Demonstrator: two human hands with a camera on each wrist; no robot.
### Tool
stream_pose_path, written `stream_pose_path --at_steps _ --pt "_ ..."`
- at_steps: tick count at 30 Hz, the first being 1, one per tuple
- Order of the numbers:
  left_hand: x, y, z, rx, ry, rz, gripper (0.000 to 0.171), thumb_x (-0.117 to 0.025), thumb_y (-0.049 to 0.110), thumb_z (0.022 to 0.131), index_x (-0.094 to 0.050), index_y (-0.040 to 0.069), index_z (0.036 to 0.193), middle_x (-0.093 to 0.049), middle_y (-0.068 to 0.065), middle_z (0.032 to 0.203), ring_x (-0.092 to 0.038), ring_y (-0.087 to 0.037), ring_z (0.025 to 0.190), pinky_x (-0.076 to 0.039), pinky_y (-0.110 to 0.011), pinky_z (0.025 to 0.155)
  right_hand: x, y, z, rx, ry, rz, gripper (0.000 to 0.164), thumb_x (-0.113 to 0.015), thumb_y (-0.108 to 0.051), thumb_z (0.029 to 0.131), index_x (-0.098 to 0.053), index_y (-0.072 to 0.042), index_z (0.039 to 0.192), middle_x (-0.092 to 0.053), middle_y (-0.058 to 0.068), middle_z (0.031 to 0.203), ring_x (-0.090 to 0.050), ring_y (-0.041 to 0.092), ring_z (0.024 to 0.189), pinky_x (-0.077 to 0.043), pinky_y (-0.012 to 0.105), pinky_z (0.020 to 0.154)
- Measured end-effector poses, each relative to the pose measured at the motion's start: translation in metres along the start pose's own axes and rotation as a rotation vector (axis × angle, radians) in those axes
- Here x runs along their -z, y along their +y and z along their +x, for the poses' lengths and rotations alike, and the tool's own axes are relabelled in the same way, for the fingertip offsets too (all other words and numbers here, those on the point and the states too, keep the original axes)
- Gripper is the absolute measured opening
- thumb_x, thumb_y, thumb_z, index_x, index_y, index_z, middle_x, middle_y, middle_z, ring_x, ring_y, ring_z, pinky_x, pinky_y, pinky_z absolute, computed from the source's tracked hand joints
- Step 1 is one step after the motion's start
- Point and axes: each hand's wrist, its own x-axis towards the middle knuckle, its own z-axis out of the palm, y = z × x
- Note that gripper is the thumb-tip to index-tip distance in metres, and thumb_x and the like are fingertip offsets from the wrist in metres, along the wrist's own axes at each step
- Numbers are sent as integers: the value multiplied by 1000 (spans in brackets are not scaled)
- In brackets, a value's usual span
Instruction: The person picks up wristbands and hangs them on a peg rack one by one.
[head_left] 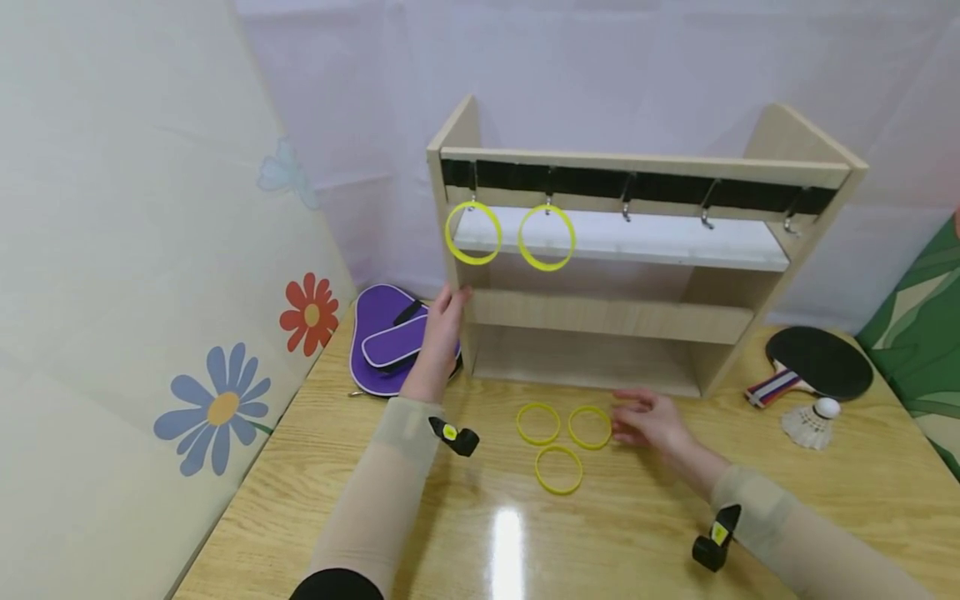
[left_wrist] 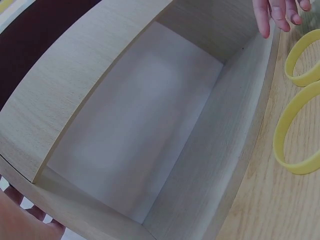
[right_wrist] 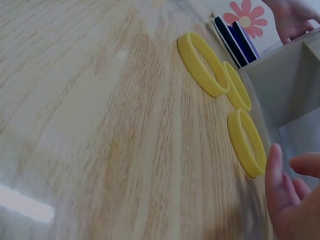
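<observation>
My left hand (head_left: pixel 444 321) rests against the outer left side of a small wooden shelf (head_left: pixel 611 312); in the left wrist view its fingertips (left_wrist: pixel 37 214) meet the side panel. Two yellow rings (head_left: pixel 547 267) hang from the two leftmost hooks on the shelf's dark strip. Three more yellow rings (head_left: pixel 589 427) lie on the table before the shelf. Just right of the nearest of these, my right hand (head_left: pixel 651 421) hovers low with loosely bent fingers, holding nothing. In the right wrist view its fingertips (right_wrist: pixel 274 152) point up beside that ring.
Three bare metal hooks (head_left: pixel 707 218) follow on the right of the strip. A purple paddle case (head_left: pixel 375 312) lies left of the shelf. On the right are a black table tennis paddle (head_left: pixel 819 362) and a white shuttlecock (head_left: pixel 810 427). Wall panels stand behind and left.
</observation>
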Motion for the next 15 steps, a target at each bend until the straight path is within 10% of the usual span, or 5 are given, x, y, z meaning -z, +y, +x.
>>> stream_pose_path --at_steps 15 --pt "-1 2 0 20 11 -6 48 -46 26 100 -48 11 145 -51 -15 142 -44 -25 129 -32 -43 113 0 10 6 -21 -27 -134 47 -59 6 92 -43 18 134 -63 3 76 -63 9 63 -58 27 60"
